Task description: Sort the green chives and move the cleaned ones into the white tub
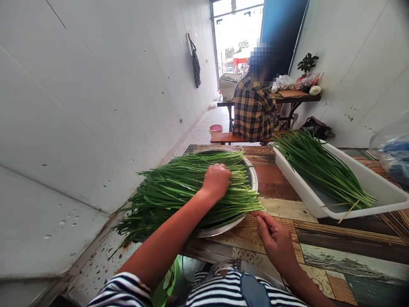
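Long green garlic chives (172, 183) lie in a thick layer across a round metal basin (254, 179), pale stem ends pointing right and leaves hanging over the left rim. Across the middle of the stems, my left hand (217, 181) has its fingers curled down into the chives; the fingertips are hidden. At the lower right of the stem ends, my right hand (276, 238) is closed in a pinch. Between its thumb and forefinger is a thin brown stick (254, 212), its tip touching the nearest stems. Most of the stick is hidden.
A white tray (298, 187) at right holds more chives (329, 170) with thin sticks at their stem ends. Brown sticks (396, 224) lie on the wooden table (277, 172) by the right edge. Ahead, a person in a plaid shirt (252, 108) sits on a bench (220, 137).
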`<state>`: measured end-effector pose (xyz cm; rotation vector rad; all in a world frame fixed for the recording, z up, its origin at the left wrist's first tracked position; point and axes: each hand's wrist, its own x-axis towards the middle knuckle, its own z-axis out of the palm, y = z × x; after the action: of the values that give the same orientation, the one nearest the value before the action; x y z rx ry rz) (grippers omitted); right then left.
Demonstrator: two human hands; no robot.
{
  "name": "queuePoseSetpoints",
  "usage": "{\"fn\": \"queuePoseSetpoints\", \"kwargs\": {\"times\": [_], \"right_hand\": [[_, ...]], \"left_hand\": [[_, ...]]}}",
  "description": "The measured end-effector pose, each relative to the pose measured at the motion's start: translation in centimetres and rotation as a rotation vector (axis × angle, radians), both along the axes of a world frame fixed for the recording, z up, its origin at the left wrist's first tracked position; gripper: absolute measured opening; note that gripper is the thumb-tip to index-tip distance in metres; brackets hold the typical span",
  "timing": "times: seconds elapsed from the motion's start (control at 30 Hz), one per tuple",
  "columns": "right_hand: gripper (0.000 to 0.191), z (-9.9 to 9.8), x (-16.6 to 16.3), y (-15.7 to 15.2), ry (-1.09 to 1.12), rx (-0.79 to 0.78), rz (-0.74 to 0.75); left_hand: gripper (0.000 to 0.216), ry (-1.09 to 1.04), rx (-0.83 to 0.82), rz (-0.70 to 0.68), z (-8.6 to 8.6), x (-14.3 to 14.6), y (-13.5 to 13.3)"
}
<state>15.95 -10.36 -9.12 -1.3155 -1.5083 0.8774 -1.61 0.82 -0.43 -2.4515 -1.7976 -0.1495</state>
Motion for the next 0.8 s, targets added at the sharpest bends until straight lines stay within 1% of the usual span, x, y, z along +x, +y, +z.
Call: {"fn": "queuePoseSetpoints", "kwargs": {"times": [0.1,0.27,0.37,0.5,0.57,0.67,0.73,0.8], "right_hand": [[0.04,0.1,0.0,0.1,-0.001,-0.01,-0.003],[0.038,0.5,0.0,0.0,-0.008,0.032,-0.03],[0.038,0.3,0.1,0.0,-0.013,0.04,-0.013],[0.037,-0.6,0.3,0.1,-0.025,0.032,-0.005],[0.036,-0.7,0.3,0.3,-0.032,0.04,0.0],[0.033,0.1,0.2,0.5,-0.048,0.078,0.003],[0.032,0.8,0.1,0.5,-0.054,0.102,0.013],[0.032,1.4,0.1,0.5,-0.057,0.113,0.022]], "left_hand": [[0.018,0.038,0.014,-0.015,0.3,0.4,0.1],[0.019,0.058,0.01,-0.146,0.5,0.6,0.6],[0.016,-0.004,0.054,-0.101,-0.1,0.4,0.9],[0.017,-0.054,0.109,-0.024,-0.9,0.3,1.2],[0.017,-0.031,0.088,-0.005,-0.6,0.4,1.1],[0.017,0.033,0.06,0.028,0.5,0.4,0.6],[0.016,0.068,0.052,0.013,1.2,0.2,0.2],[0.017,0.045,0.061,-0.037,1.4,0.0,0.1]]}}
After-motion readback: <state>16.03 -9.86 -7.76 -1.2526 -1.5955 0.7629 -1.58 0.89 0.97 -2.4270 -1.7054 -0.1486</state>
